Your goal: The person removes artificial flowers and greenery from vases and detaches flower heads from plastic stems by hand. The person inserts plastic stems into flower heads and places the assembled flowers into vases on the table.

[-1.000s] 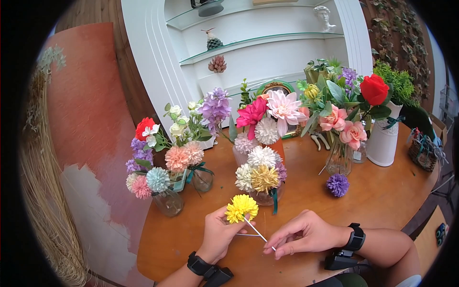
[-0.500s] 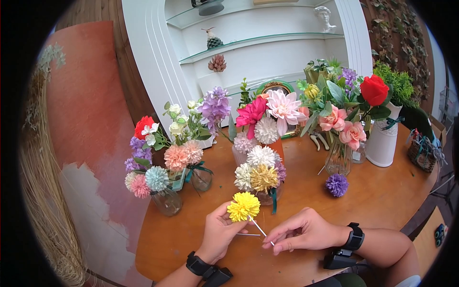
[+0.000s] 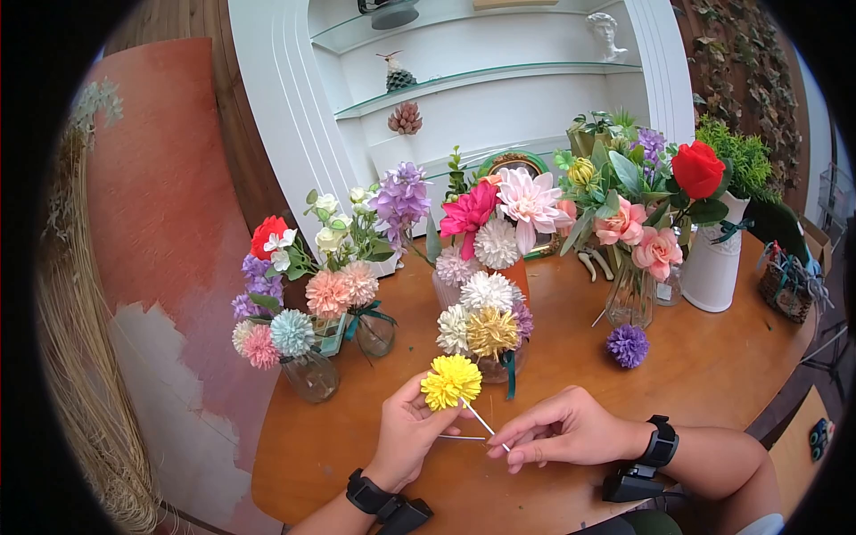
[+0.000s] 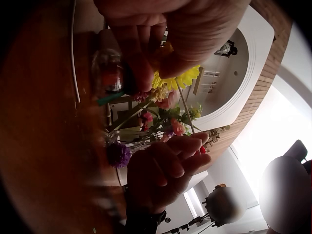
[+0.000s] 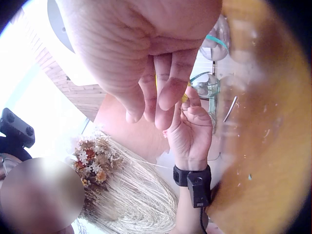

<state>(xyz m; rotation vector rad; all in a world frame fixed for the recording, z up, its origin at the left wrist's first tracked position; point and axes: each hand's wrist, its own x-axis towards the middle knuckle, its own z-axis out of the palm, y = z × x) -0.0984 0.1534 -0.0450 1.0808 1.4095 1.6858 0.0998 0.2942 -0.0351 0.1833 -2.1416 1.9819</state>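
A yellow artificial pompom flower [image 3: 451, 382] with a thin white stem is held up over the front of the table. My left hand [image 3: 406, 434] pinches it just under the bloom, fingers partly hidden behind the petals. With thumb and fingertips, my right hand [image 3: 571, 430] pinches the lower end of the white stem [image 3: 482, 423]. In the left wrist view the stem [image 4: 185, 107] runs from the bloom to the right fingertips. Another thin white stick [image 3: 464, 438] lies on the table between the hands. Beyond the flower stands a glass vase of white, gold and mauve pompoms [image 3: 492, 330].
A loose purple pompom [image 3: 628, 346] rests on the wooden table [image 3: 571, 357]. Glass vases of flowers [image 3: 314, 379] stand at the left, more at the back. On the right are a white pitcher [image 3: 711, 267] with greenery and a wicker basket [image 3: 785, 290]. White shelves [image 3: 499, 89] rise behind.
The yellow bloom has shifted slightly up, then a little back left. My right hand has moved slightly up, and less of the stem sticks out past its fingertips. Both hands keep their hold.
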